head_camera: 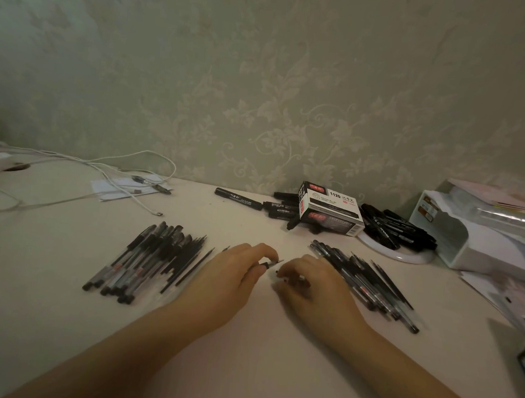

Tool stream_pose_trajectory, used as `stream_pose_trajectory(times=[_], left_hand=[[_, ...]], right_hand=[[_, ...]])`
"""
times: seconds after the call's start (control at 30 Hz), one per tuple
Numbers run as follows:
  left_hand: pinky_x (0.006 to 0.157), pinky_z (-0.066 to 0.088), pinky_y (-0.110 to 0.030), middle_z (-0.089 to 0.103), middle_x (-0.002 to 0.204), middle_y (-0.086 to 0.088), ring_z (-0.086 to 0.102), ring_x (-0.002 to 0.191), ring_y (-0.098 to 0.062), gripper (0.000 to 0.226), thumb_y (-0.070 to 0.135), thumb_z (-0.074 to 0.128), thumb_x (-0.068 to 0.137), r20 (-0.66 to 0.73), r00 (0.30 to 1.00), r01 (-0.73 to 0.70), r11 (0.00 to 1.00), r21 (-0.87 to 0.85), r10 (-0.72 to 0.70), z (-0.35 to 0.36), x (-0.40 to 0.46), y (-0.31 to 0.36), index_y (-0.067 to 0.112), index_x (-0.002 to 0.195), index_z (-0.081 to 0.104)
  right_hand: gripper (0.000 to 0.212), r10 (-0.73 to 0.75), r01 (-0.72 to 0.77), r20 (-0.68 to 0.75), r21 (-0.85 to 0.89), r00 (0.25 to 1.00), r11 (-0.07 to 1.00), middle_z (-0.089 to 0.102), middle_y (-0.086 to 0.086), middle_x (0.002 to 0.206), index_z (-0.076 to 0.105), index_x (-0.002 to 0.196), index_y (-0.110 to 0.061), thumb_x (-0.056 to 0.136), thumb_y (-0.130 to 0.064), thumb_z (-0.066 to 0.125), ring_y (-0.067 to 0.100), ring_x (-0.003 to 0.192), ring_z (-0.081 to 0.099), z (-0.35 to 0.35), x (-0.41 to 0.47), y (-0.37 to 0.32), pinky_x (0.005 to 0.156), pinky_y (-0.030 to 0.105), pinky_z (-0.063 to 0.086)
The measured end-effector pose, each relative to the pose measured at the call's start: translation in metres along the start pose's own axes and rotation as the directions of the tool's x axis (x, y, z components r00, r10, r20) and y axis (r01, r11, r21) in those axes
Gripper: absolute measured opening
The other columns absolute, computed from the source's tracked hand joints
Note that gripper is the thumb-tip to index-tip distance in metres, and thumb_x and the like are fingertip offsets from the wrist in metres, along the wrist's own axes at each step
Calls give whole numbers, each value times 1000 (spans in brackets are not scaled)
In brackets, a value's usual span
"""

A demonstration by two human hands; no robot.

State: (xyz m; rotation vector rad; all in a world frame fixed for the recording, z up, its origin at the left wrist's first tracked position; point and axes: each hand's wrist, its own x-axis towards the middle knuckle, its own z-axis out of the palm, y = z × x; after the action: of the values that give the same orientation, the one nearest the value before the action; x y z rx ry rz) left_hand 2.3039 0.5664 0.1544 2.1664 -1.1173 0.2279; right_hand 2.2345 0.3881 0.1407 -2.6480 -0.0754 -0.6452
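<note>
Black pens (148, 259), cream table (247, 350), white cable (125, 187) — pale green wallpaper (290, 109) with leaf pattern.

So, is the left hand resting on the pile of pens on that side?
No, the left hand pinches a single pen beside the left pile of pens, not on it.

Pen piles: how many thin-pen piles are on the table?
2: the left pile beside the left hand, the right pile beside the right hand. None looks hidden.
</note>
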Motion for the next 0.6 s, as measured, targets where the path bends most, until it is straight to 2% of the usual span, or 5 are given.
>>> stream_pose_trajectory(times=[0.13, 0.27, 0.37, 0.47, 0.6], left_hand=[[63, 39, -8, 54, 86, 17, 53, 73, 7, 24, 25, 46, 99, -29, 998, 47, 991, -121, -51, 0, 1, 3, 39, 116, 55], [62, 38, -6, 58, 89, 14, 54, 75, 3, 28, 19, 50, 98, -46, 999, 5, 971, -239, -16, 1, 2, 10, 40, 116, 57], [64, 40, -7, 57, 94, 15, 54, 76, 1, 31, 18, 51, 97, -34, 999, -11, 966, -259, 3, 3, 2, 11, 39, 119, 56], [62, 42, -9, 55, 93, 19, 55, 73, 1, 35, 18, 51, 97, -33, 999, -7, 958, -288, -3, 4, 2, 11, 42, 122, 53], [62, 42, -11, 54, 93, 17, 53, 71, -4, 39, 20, 50, 97, -31, 999, 12, 966, -258, -21, 6, 2, 9, 49, 123, 49]], right_hand=[[9, 142, -120, -76, 243, 987, 963, 64, -17, 87, 68, 98, -34, 91, -39, 63, -1, 83, 57, -7, 3, -9, 70, 9, 42], [10, 270, -267, 97, 643, 958, 717, 74, -9, 85, 75, 93, -30, 92, -31, 66, 2, 75, 67, -13, 5, -17, 65, 7, 46], [11, 331, -344, 173, 742, 928, 575, 77, -2, 86, 78, 94, -27, 87, -30, 70, 0, 69, 63, -15, 5, -15, 61, 11, 47], [28, 363, -387, 226, 795, 904, 468, 77, -1, 88, 79, 96, -26, 75, -43, 72, 1, 71, 62, -15, 5, -14, 67, 19, 46], [28, 468, -364, 170, 859, 867, 361, 75, -3, 89, 79, 94, -25, 74, -44, 70, 4, 70, 61, -18, 8, -12, 70, 26, 47]])
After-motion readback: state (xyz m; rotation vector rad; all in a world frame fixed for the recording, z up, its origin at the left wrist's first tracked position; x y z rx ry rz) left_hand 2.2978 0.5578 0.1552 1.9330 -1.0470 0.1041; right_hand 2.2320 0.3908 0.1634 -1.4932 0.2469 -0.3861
